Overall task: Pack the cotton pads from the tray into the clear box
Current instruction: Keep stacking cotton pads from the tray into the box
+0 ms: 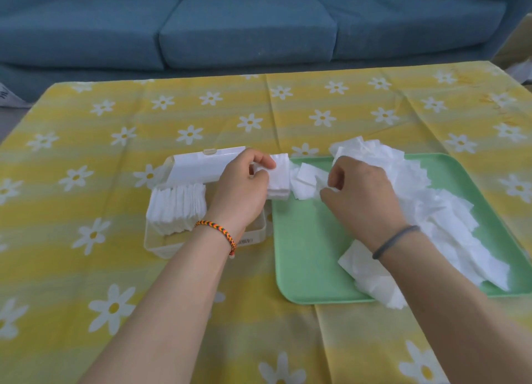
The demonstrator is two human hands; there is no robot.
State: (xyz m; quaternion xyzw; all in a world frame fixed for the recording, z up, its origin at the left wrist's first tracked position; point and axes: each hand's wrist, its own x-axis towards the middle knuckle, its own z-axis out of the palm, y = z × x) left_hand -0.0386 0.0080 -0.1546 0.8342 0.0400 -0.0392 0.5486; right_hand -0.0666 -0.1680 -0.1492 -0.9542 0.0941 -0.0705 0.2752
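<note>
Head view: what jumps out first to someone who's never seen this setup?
The loose heap of white cotton pads sprawled over the green tray at right. Next, the left hand gripping a neat stack of pads between the tray and the clear box, which already holds a row of upright pads at its left end. The right hand pinches more pads on the tray, all on a yellow daisy tablecloth.

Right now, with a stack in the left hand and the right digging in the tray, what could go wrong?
1. The left hand holds its stack of pads over the gap between clear box and green tray; a loose grip could shed pads onto the tablecloth.
2. The loose pile overhangs the tray's near edge, so the right hand may nudge pads off.
</note>
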